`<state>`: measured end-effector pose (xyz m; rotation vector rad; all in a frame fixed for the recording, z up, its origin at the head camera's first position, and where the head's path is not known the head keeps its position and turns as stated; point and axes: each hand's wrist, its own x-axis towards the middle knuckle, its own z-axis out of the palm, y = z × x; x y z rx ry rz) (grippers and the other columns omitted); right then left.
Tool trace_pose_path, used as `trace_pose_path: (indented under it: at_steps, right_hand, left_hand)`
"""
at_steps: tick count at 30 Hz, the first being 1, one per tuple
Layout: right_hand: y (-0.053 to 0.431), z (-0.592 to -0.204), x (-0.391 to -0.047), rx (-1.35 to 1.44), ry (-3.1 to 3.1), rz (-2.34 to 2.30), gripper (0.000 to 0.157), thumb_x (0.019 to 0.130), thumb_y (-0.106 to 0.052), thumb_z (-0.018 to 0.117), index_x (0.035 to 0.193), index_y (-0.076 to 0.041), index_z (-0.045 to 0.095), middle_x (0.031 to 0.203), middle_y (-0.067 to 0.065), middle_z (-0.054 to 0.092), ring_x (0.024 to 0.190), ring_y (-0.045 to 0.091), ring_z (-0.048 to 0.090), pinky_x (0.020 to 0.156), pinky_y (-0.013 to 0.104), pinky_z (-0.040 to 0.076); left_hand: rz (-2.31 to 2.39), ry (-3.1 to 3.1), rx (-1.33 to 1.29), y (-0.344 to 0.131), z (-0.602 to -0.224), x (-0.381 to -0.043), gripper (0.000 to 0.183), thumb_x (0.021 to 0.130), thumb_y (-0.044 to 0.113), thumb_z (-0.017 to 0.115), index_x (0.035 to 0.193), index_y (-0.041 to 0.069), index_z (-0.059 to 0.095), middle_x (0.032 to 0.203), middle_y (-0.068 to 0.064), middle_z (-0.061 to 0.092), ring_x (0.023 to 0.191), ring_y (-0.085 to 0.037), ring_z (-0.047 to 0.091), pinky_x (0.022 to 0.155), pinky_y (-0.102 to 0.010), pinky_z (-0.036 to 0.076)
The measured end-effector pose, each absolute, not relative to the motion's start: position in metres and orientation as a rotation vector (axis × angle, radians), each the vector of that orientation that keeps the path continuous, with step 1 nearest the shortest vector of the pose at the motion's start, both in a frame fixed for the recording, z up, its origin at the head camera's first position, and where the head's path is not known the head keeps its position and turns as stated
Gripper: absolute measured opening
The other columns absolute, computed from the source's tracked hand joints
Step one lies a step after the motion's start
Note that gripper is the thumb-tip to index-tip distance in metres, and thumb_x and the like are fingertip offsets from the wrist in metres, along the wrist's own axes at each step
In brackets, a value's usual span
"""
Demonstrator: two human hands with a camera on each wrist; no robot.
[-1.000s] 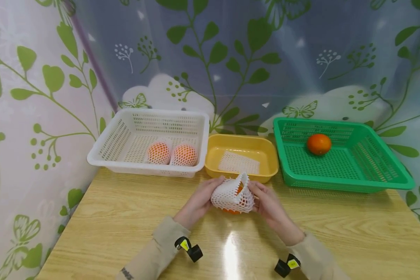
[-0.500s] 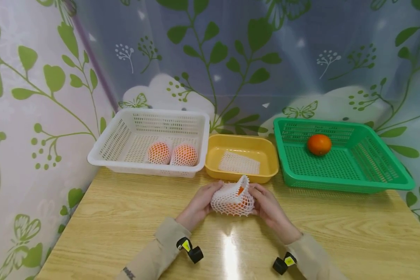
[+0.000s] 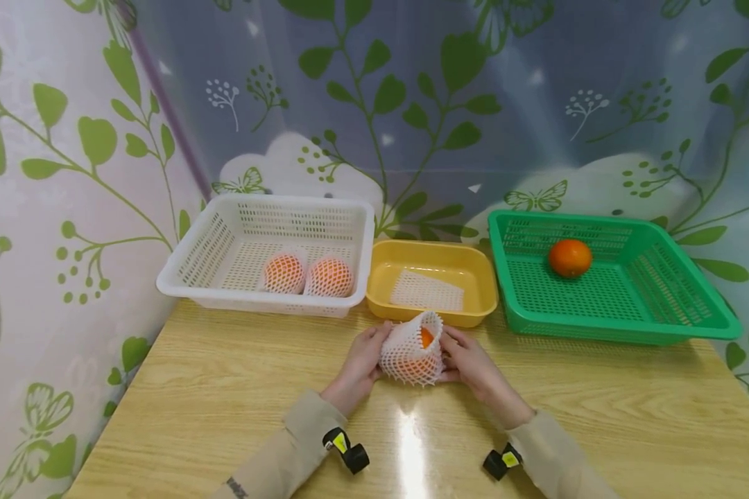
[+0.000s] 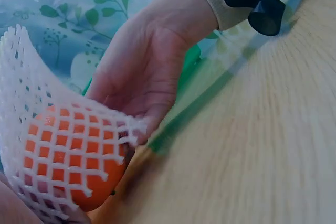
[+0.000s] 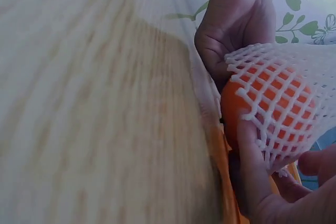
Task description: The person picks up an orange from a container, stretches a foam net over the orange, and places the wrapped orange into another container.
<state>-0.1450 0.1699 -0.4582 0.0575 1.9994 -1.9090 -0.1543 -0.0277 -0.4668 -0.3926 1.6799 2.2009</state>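
Observation:
Between both hands, above the table, is an orange point(image 3: 427, 337) inside a white foam net sleeve point(image 3: 402, 355). My left hand point(image 3: 358, 364) holds the sleeved fruit from the left side. On the right side my right hand point(image 3: 474, 371) grips the sleeve and fruit; in the right wrist view its finger lies along the net's lower edge point(image 5: 257, 124). Bare orange skin point(image 4: 90, 201) shows below that edge in the left wrist view. The sleeve's upper end stands open. Some fingertips are hidden behind the net.
A white basket point(image 3: 193, 294) holds two netted oranges point(image 3: 331, 277). Beside it, a yellow tray point(image 3: 432, 249) contains flat foam netting point(image 3: 427, 291). One bare orange point(image 3: 570, 258) lies in the green basket point(image 3: 624, 333) at right. All stand along the back of the wooden table point(image 3: 237, 367).
The sleeve has come down over the orange, covering the part that showed underneath. Its upper opening has become rounder. Both hands have drawn slightly closer together.

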Motion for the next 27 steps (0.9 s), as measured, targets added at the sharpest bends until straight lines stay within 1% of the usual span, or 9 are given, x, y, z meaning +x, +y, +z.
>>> trace_pose_path:
  at_steps: [3,6,8,10,14,17,20,24,27]
  right_hand:
    - [0.171,-0.456,-0.145,0.009,1.922,-1.955,0.053,0.112,-0.027,0.035,0.155,0.003,0.030,0.114,0.023,0.067,0.080,0.018,0.071,0.074,0.037,0.062]
    - [0.172,-0.453,-0.144,-0.066,1.821,-2.002,0.058,0.112,-0.033,0.034,0.160,-0.003,0.020,0.132,0.031,0.058,0.093,0.023,0.071,0.087,0.046,0.060]
    - [0.174,-0.450,-0.144,-0.106,1.766,-2.029,0.061,0.112,-0.034,0.035,0.162,-0.006,0.014,0.138,0.029,0.054,0.100,0.024,0.070,0.092,0.046,0.057]
    - [0.174,-0.447,-0.143,-0.137,1.720,-2.059,0.063,0.112,-0.035,0.034,0.162,-0.006,0.010,0.135,0.020,0.058,0.102,0.022,0.069,0.094,0.043,0.057]
    - [0.174,-0.440,-0.142,-0.188,1.623,-2.134,0.050,0.111,-0.037,0.035,0.154,-0.010,0.030,0.121,0.000,0.064,0.099,0.015,0.069,0.090,0.034,0.056]
    - [0.173,-0.432,-0.137,-0.230,1.612,-2.130,0.050,0.111,-0.036,0.034,0.154,-0.010,0.032,0.128,-0.004,0.061,0.106,0.010,0.065,0.094,0.031,0.054]
    - [0.171,-0.425,-0.132,-0.299,1.606,-2.122,0.049,0.110,-0.038,0.031,0.153,-0.015,0.035,0.133,-0.006,0.058,0.112,0.008,0.060,0.096,0.030,0.051]
    - [0.170,-0.423,-0.132,-0.392,1.514,-2.182,0.037,0.110,-0.043,0.029,0.138,-0.026,0.047,0.129,-0.006,0.059,0.112,0.011,0.061,0.094,0.028,0.053]
    - [0.169,-0.422,-0.131,-0.422,1.478,-2.203,0.040,0.110,-0.045,0.026,0.139,-0.025,0.045,0.130,-0.005,0.060,0.113,0.011,0.062,0.094,0.030,0.055]
  left_hand:
    - [2.266,1.692,-0.357,-0.025,-0.462,-0.155,0.038,0.108,0.034,0.050,0.124,0.000,0.057,0.095,-0.002,0.061,0.080,-0.010,0.058,0.064,-0.020,0.047]
    - [2.324,1.750,-0.301,-0.022,-0.455,-0.156,0.034,0.107,0.033,0.050,0.117,0.001,0.058,0.097,-0.003,0.060,0.084,-0.012,0.056,0.068,-0.021,0.046]
    - [2.344,1.813,-0.266,-0.020,-0.451,-0.156,0.032,0.107,0.033,0.051,0.114,0.002,0.059,0.100,-0.003,0.060,0.088,-0.013,0.055,0.073,-0.023,0.046]
    - [2.365,1.872,-0.227,-0.019,-0.447,-0.157,0.032,0.106,0.033,0.053,0.111,0.002,0.060,0.101,-0.004,0.059,0.092,-0.015,0.054,0.078,-0.025,0.046]
    - [2.385,1.934,-0.159,-0.017,-0.440,-0.160,0.030,0.104,0.033,0.057,0.104,0.004,0.062,0.096,-0.001,0.061,0.089,-0.014,0.054,0.079,-0.026,0.046]
    - [2.402,1.892,-0.140,-0.016,-0.438,-0.161,0.025,0.103,0.031,0.059,0.101,0.007,0.065,0.094,0.003,0.063,0.086,-0.010,0.056,0.073,-0.022,0.046]
    - [2.443,1.786,-0.103,-0.014,-0.440,-0.161,0.016,0.103,0.024,0.058,0.099,0.011,0.066,0.099,0.005,0.064,0.093,-0.009,0.056,0.078,-0.021,0.047]
    - [2.448,1.702,-0.007,-0.012,-0.441,-0.156,0.019,0.105,0.016,0.050,0.109,0.009,0.068,0.109,0.005,0.063,0.108,-0.011,0.053,0.092,-0.026,0.045]
    - [2.422,1.701,0.002,-0.012,-0.440,-0.151,0.029,0.108,0.018,0.045,0.125,0.005,0.065,0.113,0.006,0.064,0.109,-0.010,0.052,0.093,-0.028,0.044]
